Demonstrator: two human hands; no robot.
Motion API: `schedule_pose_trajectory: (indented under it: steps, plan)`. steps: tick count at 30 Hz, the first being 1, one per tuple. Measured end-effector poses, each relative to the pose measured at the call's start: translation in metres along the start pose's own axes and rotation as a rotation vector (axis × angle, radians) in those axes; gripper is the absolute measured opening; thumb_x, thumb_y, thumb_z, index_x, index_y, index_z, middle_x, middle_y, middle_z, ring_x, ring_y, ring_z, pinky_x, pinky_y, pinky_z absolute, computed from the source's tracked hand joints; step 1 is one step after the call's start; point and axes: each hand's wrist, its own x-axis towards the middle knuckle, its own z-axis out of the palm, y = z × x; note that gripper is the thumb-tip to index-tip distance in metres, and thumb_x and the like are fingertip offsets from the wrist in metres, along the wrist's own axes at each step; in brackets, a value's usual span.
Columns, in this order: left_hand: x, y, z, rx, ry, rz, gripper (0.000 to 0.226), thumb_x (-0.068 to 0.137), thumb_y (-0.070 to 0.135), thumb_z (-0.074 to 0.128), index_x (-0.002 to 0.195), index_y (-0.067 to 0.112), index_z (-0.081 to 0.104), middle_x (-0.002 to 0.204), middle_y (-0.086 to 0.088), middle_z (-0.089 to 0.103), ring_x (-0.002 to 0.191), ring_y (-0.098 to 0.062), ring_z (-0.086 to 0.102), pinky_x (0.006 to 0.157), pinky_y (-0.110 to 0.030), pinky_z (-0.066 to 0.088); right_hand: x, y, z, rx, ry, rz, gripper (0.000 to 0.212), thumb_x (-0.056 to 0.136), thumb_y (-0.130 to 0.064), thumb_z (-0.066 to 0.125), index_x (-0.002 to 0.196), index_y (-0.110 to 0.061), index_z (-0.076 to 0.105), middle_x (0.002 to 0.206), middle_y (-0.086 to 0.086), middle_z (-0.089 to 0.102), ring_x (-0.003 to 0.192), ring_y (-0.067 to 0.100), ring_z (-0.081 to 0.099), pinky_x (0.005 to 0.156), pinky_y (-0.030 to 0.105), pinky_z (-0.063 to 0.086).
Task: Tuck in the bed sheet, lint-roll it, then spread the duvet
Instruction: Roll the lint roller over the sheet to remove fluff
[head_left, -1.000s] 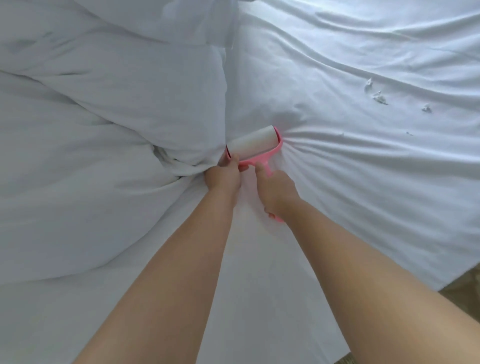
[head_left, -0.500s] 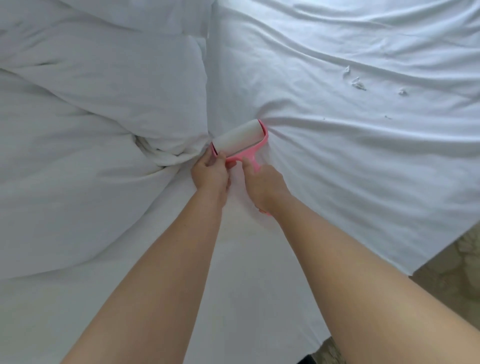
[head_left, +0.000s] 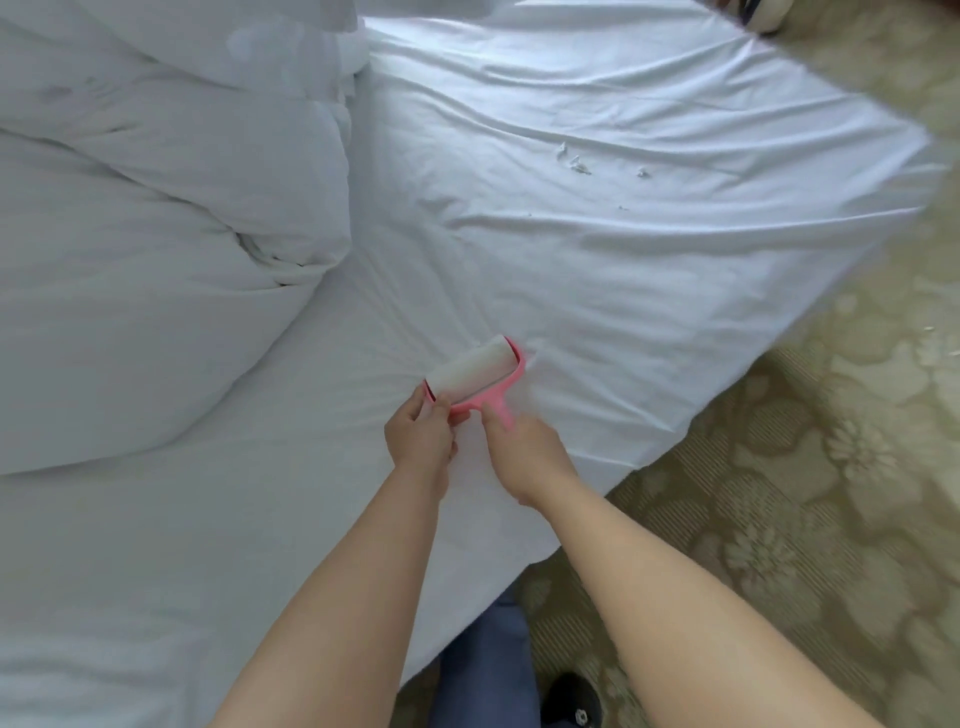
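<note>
A pink lint roller (head_left: 475, 375) with a white sticky roll lies on the white bed sheet (head_left: 597, 270). My right hand (head_left: 524, 452) grips its pink handle. My left hand (head_left: 421, 436) pinches the left end of the roller's frame. The bunched white duvet (head_left: 156, 249) lies heaped over the left half of the bed. Small white lint bits (head_left: 576, 163) sit on the sheet further back.
The bed's edge runs diagonally at the right, with patterned beige carpet (head_left: 805, 467) beyond it. My blue trouser leg (head_left: 488, 665) and a dark shoe (head_left: 571, 701) are at the bottom next to the bed.
Both hands have pulled the roller back toward me, away from the duvet's fold. The view has widened, showing the bed edge and the carpet.
</note>
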Motion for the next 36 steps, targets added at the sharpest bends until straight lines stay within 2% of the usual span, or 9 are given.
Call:
schedule_pose_trajectory:
  steps: [2,4,7,10,14,21,26,31,36]
  plan:
    - [-0.016,-0.002,0.0,0.002,-0.036,0.017,0.032,0.093,0.005,0.058,0.123,0.015,0.061,0.087,-0.012,0.068,0.057,-0.006,0.064,0.038,-0.018,0.027,-0.015,0.007,-0.006,0.001,0.031,-0.035,0.057,0.096,-0.06,0.02,0.078,-0.015,0.05,0.072,0.003,0.051,0.064,0.019,0.048,0.057,0.03,0.04]
    - [-0.03,-0.004,0.005,0.011,-0.068,0.021,0.035,0.093,0.006,0.058,0.126,0.015,0.06,0.086,-0.012,0.068,0.055,-0.005,0.063,0.039,-0.019,0.028,-0.029,0.015,-0.015,0.027,0.073,-0.05,0.058,0.096,-0.06,0.021,0.073,-0.016,0.051,0.072,0.002,0.054,0.063,0.017,0.05,0.053,0.029,0.035]
    - [-0.047,-0.007,0.025,0.06,-0.095,-0.006,0.039,0.093,0.003,0.056,0.129,0.018,0.057,0.101,-0.019,0.07,0.049,-0.004,0.06,0.041,-0.02,0.029,-0.043,0.034,-0.03,0.053,0.138,-0.018,0.063,0.096,-0.062,0.021,0.083,-0.012,0.058,0.077,0.003,0.058,0.067,0.017,0.054,0.053,0.029,0.035]
    - [-0.054,-0.017,0.044,0.126,-0.121,-0.023,0.041,0.094,0.004,0.054,0.132,0.02,0.055,0.106,-0.017,0.07,0.056,-0.005,0.063,0.042,-0.02,0.032,-0.047,0.052,-0.04,0.046,0.173,0.037,0.064,0.095,-0.064,0.019,0.082,-0.013,0.056,0.076,0.003,0.057,0.066,0.018,0.052,0.053,0.029,0.035]
    - [-0.046,-0.029,0.054,0.16,-0.117,-0.032,0.04,0.095,0.006,0.053,0.133,0.019,0.055,0.11,-0.015,0.069,0.058,-0.004,0.065,0.04,-0.019,0.034,-0.039,0.06,-0.043,0.092,0.126,0.107,0.06,0.094,-0.064,0.02,0.084,-0.014,0.053,0.072,0.002,0.052,0.059,0.018,0.049,0.05,0.026,0.035]
    - [-0.004,-0.009,0.066,0.178,-0.102,0.003,0.037,0.096,0.01,0.054,0.132,0.016,0.055,0.105,-0.018,0.07,0.05,-0.002,0.062,0.038,-0.016,0.033,-0.002,0.03,-0.049,0.213,0.071,0.19,0.056,0.095,-0.063,0.025,0.082,-0.013,0.048,0.071,0.003,0.049,0.057,0.02,0.048,0.046,0.025,0.037]
    - [0.04,0.026,0.083,0.215,-0.125,0.022,0.036,0.095,0.004,0.052,0.127,0.015,0.06,0.108,-0.019,0.069,0.043,0.0,0.058,0.036,-0.014,0.031,0.043,-0.004,-0.057,0.188,0.094,0.195,0.062,0.094,-0.064,0.024,0.102,-0.009,0.052,0.082,0.01,0.051,0.062,0.026,0.053,0.041,0.021,0.035]
    - [0.095,0.06,0.101,0.201,-0.133,0.052,0.041,0.095,0.006,0.054,0.135,0.015,0.053,0.109,-0.021,0.068,0.043,0.0,0.057,0.038,-0.014,0.034,0.094,-0.043,-0.07,0.139,0.116,0.177,0.059,0.094,-0.063,0.024,0.095,-0.011,0.05,0.083,0.011,0.053,0.057,0.024,0.051,0.041,0.021,0.033]
    - [0.156,0.103,0.129,0.18,-0.101,0.094,0.039,0.095,0.011,0.056,0.134,0.014,0.055,0.094,-0.019,0.07,0.035,0.001,0.048,0.042,-0.014,0.036,0.156,-0.091,-0.09,0.205,0.117,0.18,0.057,0.094,-0.062,0.026,0.105,-0.012,0.052,0.085,0.008,0.053,0.069,0.027,0.055,0.043,0.021,0.037]
